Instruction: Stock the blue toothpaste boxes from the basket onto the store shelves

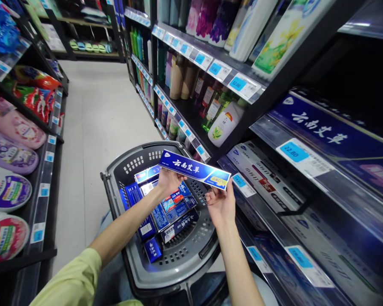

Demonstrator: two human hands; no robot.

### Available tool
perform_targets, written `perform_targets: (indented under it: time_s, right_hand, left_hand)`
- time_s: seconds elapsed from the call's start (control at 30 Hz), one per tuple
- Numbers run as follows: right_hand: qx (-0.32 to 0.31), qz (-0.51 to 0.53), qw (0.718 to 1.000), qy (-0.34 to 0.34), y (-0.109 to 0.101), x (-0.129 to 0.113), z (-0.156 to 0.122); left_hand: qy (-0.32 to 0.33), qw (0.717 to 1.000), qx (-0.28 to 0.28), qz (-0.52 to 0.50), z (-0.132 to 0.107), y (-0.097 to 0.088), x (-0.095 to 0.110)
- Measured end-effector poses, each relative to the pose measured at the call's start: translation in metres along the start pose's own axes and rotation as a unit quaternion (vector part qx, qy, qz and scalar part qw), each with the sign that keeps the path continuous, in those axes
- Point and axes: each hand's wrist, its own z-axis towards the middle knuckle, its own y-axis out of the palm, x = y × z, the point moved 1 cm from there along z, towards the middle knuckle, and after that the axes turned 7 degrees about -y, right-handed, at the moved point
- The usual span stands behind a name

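Note:
A long blue and white toothpaste box is held up over the grey shopping basket, tilted down to the right. My left hand grips its left end from below. At the other end, my right hand pinches the lower corner, thumb up along the edge and fingers curled behind. Below them is the grey plastic basket with perforated walls. Several blue toothpaste boxes lie inside it at different angles, one with a red and light-blue patch. The left forearm hides part of these boxes.
Close on the right is a dark shelf with toothpaste boxes and price tags. Bottles fill the shelves ahead. Along the left, another rack holds detergent bottles and bags. A pale floor aisle runs between them.

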Motion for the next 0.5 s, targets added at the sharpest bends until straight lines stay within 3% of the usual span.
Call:
perform_targets:
  time_s: [0.23,0.5]
  right_hand:
    - [-0.032,-0.021,0.999,-0.004,-0.002,0.000,0.003]
    - [-0.013,0.014,0.999,0.035,-0.005,-0.001,0.004]
  left_hand:
    - [0.007,1.000,0.003,-0.001,-0.004,0.003,0.001]
    - [0.009,0.999,0.043,-0.008,0.002,-0.008,-0.005]
